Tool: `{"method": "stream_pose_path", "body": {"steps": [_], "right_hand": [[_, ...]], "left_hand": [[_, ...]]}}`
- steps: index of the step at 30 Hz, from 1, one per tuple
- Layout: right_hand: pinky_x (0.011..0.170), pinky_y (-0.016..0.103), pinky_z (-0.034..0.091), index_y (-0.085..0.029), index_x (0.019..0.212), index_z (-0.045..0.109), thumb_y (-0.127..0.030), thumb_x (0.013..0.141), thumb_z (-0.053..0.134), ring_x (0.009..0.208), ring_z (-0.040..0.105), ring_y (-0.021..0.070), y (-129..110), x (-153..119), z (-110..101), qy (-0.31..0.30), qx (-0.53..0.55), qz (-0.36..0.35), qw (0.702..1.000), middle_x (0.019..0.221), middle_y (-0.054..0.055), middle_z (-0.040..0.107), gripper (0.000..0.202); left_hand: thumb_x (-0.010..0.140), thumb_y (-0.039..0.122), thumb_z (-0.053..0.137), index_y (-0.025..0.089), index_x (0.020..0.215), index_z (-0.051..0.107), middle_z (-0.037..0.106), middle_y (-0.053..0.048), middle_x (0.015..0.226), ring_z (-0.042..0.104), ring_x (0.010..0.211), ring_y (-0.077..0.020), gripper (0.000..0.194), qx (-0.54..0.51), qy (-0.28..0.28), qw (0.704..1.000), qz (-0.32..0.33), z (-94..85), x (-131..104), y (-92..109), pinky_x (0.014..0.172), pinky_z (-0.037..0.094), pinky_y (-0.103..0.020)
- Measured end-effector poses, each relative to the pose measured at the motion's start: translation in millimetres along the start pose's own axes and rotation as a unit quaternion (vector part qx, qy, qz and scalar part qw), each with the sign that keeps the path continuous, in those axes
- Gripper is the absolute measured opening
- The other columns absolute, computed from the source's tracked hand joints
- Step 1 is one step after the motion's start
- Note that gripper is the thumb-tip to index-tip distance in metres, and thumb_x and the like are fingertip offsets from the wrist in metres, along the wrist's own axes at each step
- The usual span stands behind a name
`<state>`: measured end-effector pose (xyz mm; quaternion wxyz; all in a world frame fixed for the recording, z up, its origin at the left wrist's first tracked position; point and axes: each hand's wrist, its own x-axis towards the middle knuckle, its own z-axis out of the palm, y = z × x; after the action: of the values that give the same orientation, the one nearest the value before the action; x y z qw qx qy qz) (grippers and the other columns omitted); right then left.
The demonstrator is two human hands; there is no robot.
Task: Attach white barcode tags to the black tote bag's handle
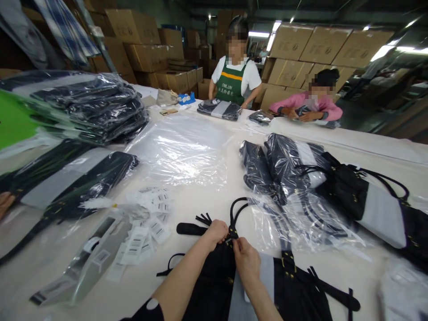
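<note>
In the head view, a black and grey bag (pixel 254 285) is seen lying flat on the white worktop (pixel 207 200), at its near edge directly below the camera. The left hand (pixel 217 232) is closed around the base of the bag's black strap loop (pixel 238 209), and the right hand (pixel 245 261) is pinched shut on the same spot from the other side, by a small metal fitting. The strap is judged to be held this way so that the fitting is steadied between both hands while the loop stands free above them. A black tassel (pixel 203 219) is seen lying just left of the left hand.

To the left, a scatter of barcode tags (pixel 147 223) is laid within easy reach, beside a grey tool (pixel 83 263) whose kind cannot be told. An empty clear plastic bag (pixel 180 151) is spread flat beyond the hands. Bagged items (pixel 90 107) are stacked at the far left, and unwrapped and half-wrapped bags (pixel 351 196) are heaped at the right.

At the far side of the worktop, two other people are seen, one in a green apron (pixel 230 84) and one in a pink top (pixel 317 107), each with hands on wrapped goods. The room behind is filled with stacked cardboard cartons (pixel 321 44) under strip lights.
</note>
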<state>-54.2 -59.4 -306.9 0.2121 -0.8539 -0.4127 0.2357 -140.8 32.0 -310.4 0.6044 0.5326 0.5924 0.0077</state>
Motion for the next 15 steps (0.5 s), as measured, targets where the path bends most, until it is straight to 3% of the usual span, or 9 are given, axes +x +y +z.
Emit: {"method": "stream_pose_path", "body": {"steps": [7,10,15], "right_hand": [[0.055,0.029,0.034,-0.02,0.066,0.064,-0.042,0.079,0.044,0.058,0.056,0.0201,-1.4,-5.1,21.2,0.057,0.112,0.077,0.989,0.065,0.008,0.067,0.032],[0.051,0.028,0.036,-0.019,0.066,0.065,-0.048,0.078,0.042,0.053,0.054,0.0179,-1.3,-4.1,31.0,0.065,0.183,0.11,0.975,0.058,0.006,0.065,0.039],[0.043,0.026,0.034,-0.017,0.063,0.062,-0.051,0.075,0.046,0.045,0.049,0.0145,-2.0,-0.9,43.9,0.052,0.296,0.139,0.943,0.048,0.001,0.057,0.04]], "left_hand": [[0.086,0.025,0.056,0.012,0.073,0.055,0.049,0.007,0.058,0.043,0.044,-0.004,0.019,-0.019,-0.071,0.997,0.003,-13.0,-7.9,11.9,0.041,0.037,-0.016],[0.086,0.023,0.056,0.012,0.07,0.054,0.047,0.008,0.054,0.043,0.043,-0.004,0.02,-0.033,-0.095,0.995,0.007,-16.0,-6.7,12.0,0.041,0.037,-0.016],[0.085,0.021,0.057,0.012,0.068,0.054,0.047,0.008,0.053,0.042,0.042,-0.0038,0.02,-0.049,-0.081,0.995,0.009,-14.7,-4.9,8.0,0.041,0.036,-0.016]]}}
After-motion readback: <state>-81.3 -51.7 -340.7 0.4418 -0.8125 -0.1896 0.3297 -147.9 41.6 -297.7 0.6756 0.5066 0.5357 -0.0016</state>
